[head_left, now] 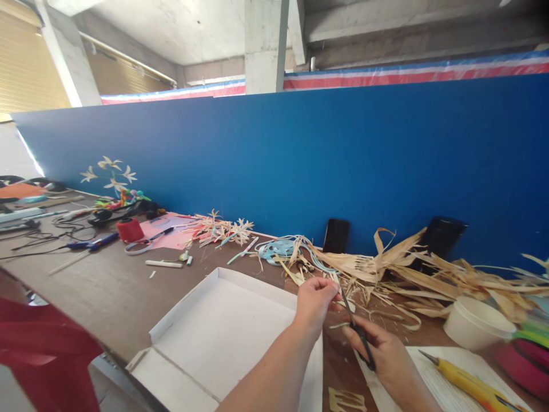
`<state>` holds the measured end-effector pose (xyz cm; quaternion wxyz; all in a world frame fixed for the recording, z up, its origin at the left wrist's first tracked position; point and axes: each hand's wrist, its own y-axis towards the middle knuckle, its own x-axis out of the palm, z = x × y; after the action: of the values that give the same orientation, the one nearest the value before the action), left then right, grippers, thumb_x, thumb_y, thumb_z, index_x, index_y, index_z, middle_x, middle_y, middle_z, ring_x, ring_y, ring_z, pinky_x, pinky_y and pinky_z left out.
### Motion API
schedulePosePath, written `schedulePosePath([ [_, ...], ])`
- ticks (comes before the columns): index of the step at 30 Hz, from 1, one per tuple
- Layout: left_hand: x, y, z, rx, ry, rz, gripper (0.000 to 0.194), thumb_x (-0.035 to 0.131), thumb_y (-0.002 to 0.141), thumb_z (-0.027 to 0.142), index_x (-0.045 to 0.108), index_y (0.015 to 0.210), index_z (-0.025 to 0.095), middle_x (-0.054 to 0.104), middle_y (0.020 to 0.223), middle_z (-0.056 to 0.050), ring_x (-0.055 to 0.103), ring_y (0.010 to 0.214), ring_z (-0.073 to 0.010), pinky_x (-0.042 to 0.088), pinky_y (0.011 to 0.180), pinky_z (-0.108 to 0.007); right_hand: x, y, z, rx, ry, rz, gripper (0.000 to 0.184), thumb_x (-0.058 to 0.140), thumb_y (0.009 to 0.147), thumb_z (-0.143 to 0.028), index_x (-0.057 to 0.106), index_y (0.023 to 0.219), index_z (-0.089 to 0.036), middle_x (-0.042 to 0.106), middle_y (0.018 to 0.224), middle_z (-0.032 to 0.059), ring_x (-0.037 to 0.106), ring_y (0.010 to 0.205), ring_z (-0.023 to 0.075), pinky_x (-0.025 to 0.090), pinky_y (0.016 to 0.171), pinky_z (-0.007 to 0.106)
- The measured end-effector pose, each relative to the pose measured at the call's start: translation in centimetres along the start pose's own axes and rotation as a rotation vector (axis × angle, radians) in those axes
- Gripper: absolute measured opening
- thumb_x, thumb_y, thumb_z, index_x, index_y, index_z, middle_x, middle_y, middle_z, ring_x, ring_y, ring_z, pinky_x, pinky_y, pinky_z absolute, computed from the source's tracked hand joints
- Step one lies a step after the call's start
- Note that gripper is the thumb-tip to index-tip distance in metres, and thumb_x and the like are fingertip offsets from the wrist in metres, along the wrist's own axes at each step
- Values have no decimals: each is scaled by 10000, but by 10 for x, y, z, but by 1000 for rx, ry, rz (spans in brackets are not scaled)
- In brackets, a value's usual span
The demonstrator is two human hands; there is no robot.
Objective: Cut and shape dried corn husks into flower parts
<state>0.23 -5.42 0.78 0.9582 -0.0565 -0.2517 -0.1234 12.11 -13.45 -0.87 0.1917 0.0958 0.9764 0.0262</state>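
My right hand [386, 357] is closed around the dark handles of a pair of scissors [348, 307], whose blades point up and away from me. Close by the blades, my left hand [315, 297] pinches with thumb and fingers together. Whatever it holds is too small or hidden to make out. Just behind both hands lie dried corn husks [355, 263] and thin husk scraps. A short pale strip [338, 325] shows between the hands, near the right fingertips. Below my left forearm is a white open cardboard box [253, 320].
Blue ribbon [278, 249], two dark phones [337, 235] against the blue partition [257, 160], and a white tub [476, 323] stand around. A yellow-handled tool [472, 383] lies on paper at right. Leftward are husk flowers [240, 229], red thread [130, 230] and a blue glue gun [94, 242].
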Motion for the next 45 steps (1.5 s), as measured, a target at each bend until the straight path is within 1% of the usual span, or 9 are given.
schedulePosePath([
  [3, 0, 0, 1, -3, -12, -2, 245, 688, 578, 304, 591, 682, 105, 557, 605, -19, 532, 557, -102, 455, 484, -208, 0, 1, 2, -2, -16, 0, 385, 670, 633, -368, 689, 993, -234, 689, 752, -4, 606, 740, 203, 474, 643, 221],
  [7, 1, -1, 2, -11, -15, -3, 260, 697, 571, 316, 591, 678, 104, 562, 597, -23, 528, 547, -99, 454, 493, -211, 2, 1, 3, 24, -61, 23, 379, 662, 635, -394, 696, 968, -216, 653, 636, -16, 560, 594, 166, 451, 550, 216],
  [9, 1, -2, 3, -14, -16, 0, 261, 698, 568, 315, 590, 677, 103, 563, 597, -24, 530, 552, -101, 453, 494, -210, 2, 1, 4, 29, -66, 29, 381, 660, 636, -409, 697, 959, -210, 639, 606, -21, 539, 560, 151, 439, 527, 209],
  [14, 1, -1, 4, -21, -21, -7, 255, 691, 576, 303, 587, 684, 97, 559, 593, -23, 525, 543, -94, 451, 487, -202, 2, 1, 6, 31, -62, 41, 390, 671, 623, -404, 696, 958, -207, 633, 600, -29, 530, 561, 140, 431, 527, 197],
  [19, 0, 0, 2, -17, -26, -10, 242, 689, 575, 288, 588, 683, 96, 559, 596, -20, 531, 545, -95, 448, 478, -196, 3, 0, 3, 32, -33, 15, 391, 661, 642, -402, 689, 977, -202, 620, 608, -28, 507, 565, 131, 420, 531, 196],
  [25, 2, -3, -3, -34, -1, -76, 212, 682, 584, 275, 588, 661, 102, 566, 558, -16, 513, 495, -87, 435, 456, -194, 1, -1, 3, 48, 20, 15, 431, 647, 663, -418, 663, 1041, -211, 609, 618, -29, 499, 579, 128, 413, 537, 190],
  [37, 3, -3, -6, -49, 19, -83, 245, 696, 569, 302, 593, 667, 104, 575, 556, -16, 516, 490, -84, 441, 472, -199, -1, 2, 7, 44, 6, 30, 473, 620, 675, -459, 652, 1073, -205, 621, 632, -11, 516, 573, 146, 424, 531, 210],
  [42, 2, -3, -3, -27, 56, -94, 230, 680, 589, 293, 594, 680, 100, 576, 571, -21, 514, 514, -83, 439, 486, -196, -2, 1, 3, 57, 26, 69, 469, 625, 671, -464, 660, 1055, -198, 607, 602, -20, 523, 585, 141, 428, 541, 197],
  [45, 0, -2, 0, -10, 88, -102, 208, 669, 602, 279, 590, 682, 104, 578, 598, -23, 524, 550, -89, 445, 508, -200, -4, 0, -1, 90, 77, 85, 483, 643, 656, -466, 657, 1053, -191, 631, 655, -14, 533, 616, 137, 433, 559, 190],
])
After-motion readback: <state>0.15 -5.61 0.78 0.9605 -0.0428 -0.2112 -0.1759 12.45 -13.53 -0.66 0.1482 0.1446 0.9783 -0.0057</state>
